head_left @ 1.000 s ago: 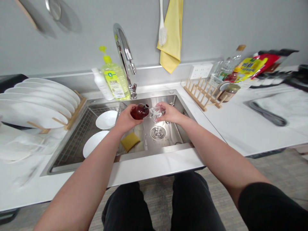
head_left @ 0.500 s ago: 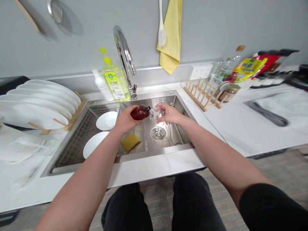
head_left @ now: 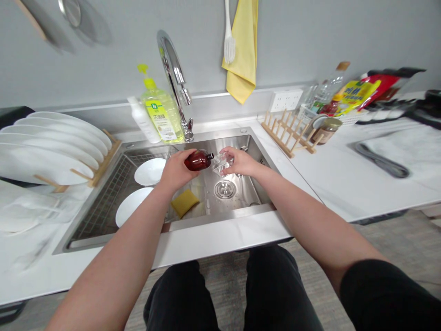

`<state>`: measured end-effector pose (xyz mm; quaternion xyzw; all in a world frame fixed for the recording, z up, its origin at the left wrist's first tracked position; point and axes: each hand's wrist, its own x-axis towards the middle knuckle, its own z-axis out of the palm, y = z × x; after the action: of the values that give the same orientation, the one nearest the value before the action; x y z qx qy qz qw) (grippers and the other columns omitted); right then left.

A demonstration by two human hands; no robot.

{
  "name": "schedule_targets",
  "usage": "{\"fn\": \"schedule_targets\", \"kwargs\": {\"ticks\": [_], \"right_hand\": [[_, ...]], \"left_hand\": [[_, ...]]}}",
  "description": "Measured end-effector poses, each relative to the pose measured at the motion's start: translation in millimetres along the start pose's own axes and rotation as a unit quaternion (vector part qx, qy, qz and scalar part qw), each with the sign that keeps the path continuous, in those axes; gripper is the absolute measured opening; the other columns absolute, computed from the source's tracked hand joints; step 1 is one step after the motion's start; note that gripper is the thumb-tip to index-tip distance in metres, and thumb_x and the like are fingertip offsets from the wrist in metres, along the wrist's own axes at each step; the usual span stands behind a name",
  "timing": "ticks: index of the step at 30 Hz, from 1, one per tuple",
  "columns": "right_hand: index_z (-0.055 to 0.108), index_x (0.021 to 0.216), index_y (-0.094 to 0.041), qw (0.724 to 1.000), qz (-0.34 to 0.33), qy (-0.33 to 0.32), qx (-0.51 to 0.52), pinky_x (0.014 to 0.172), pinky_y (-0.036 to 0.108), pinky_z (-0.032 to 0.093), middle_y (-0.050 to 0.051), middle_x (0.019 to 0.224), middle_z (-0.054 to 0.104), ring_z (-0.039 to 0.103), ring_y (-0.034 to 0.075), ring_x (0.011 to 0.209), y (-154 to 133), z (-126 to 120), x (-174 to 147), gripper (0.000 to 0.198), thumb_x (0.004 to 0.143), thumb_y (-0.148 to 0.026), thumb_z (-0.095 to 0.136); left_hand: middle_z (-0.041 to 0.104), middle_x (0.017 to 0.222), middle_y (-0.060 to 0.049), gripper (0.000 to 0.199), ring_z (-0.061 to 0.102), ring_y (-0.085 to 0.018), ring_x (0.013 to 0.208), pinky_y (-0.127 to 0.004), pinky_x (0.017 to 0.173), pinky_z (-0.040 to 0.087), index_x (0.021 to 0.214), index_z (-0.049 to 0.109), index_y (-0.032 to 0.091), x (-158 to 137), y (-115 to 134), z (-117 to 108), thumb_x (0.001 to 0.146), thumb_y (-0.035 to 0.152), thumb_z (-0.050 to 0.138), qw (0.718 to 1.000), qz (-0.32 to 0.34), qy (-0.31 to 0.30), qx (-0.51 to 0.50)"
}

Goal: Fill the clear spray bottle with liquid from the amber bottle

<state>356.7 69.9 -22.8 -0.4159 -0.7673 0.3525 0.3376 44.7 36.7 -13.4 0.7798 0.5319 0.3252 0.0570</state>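
Above the sink (head_left: 220, 214), my left hand (head_left: 176, 171) is closed round a dark red-brown bottle (head_left: 199, 160). The bottle lies tilted on its side, its narrow dark mouth pointing right. My right hand (head_left: 237, 162) grips a small clear glass (head_left: 220, 164), whose rim is right beside the bottle's mouth. Whether any liquid runs between them I cannot tell. Below the bottle, a yellow sponge (head_left: 185, 202) lies in the sink, left of the metal drain (head_left: 225, 189).
White bowls (head_left: 150, 172) sit in a wire basket (head_left: 103, 202) at the sink's left. Behind stand the faucet (head_left: 174, 69) and a yellow-green dish soap bottle (head_left: 161, 115). Plates (head_left: 51, 147) fill a rack on the left; a wooden rack (head_left: 289, 133) stands right.
The whole view has shifted slightly, so everything sits a little further left and up. Both hands keep their hold, and the bottle looks slightly more level.
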Motion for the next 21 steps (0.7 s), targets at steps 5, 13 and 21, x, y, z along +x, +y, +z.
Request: {"fn": "schedule_targets", "kwargs": {"ticks": [5, 13, 21], "right_hand": [[0.074, 0.129, -0.026, 1.0, -0.005, -0.002, -0.01, 0.097, 0.043, 0.06, 0.003, 0.114, 0.08, 0.076, 0.028, 0.103, 1.1, -0.4, -0.7, 0.077, 0.062, -0.036, 0.108], [0.075, 0.129, -0.027, 1.0, 0.005, -0.003, -0.014, 0.1, 0.044, 0.061, 0.003, 0.111, 0.081, 0.077, 0.029, 0.106, 1.4, 0.1, -1.0, 0.074, 0.063, -0.035, 0.109], [0.074, 0.131, -0.028, 1.0, 0.0, -0.011, -0.015, 0.1, 0.044, 0.062, 0.003, 0.114, 0.081, 0.078, 0.03, 0.108, 7.2, 1.0, 0.6, 0.076, 0.063, -0.038, 0.109]], "left_hand": [[0.082, 0.147, -0.01, 0.084, 0.075, -0.039, 0.131, -0.054, 0.12, 0.058, 0.156, 0.075, 0.028, -0.6, -0.7, -1.1, 0.074, 0.035, 0.092, 1.0, 0.004, -0.002, 0.027], [0.08, 0.144, -0.011, 0.084, 0.073, -0.04, 0.129, -0.055, 0.12, 0.057, 0.157, 0.075, 0.029, -0.8, 1.9, -3.8, 0.075, 0.032, 0.091, 0.999, 0.006, -0.003, 0.044], [0.08, 0.146, -0.012, 0.084, 0.073, -0.04, 0.129, -0.054, 0.12, 0.056, 0.159, 0.074, 0.027, -0.3, 3.7, -5.1, 0.077, 0.033, 0.09, 0.998, 0.015, -0.015, 0.056]]}}
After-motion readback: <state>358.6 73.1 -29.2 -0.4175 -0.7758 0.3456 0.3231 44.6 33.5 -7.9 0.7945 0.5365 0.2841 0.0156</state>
